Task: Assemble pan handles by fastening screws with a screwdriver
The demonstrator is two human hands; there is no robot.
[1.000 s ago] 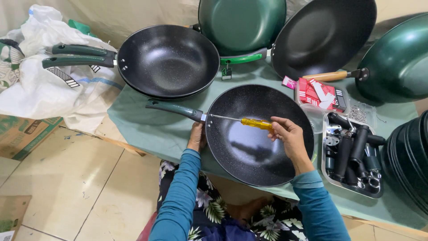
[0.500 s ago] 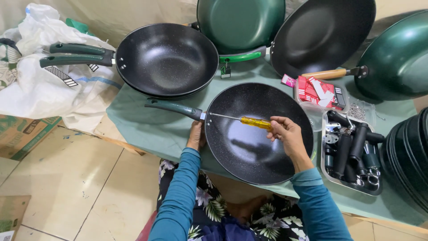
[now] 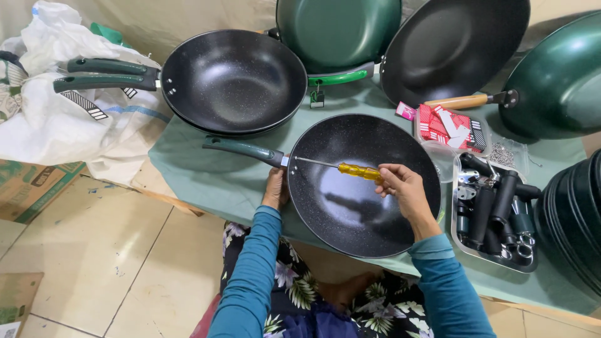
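In the head view, one black pan (image 3: 363,188) lay on the green surface (image 3: 206,181) in front of the person. The right hand (image 3: 400,188) was closed around one yellow-handled screwdriver (image 3: 357,170), its tip at the joint of the pan's green handle (image 3: 241,149). The left hand (image 3: 275,188) gripped the pan's rim just below that joint. Four more pans stood behind. One metal tray (image 3: 463,241) of black handles sat to the right.
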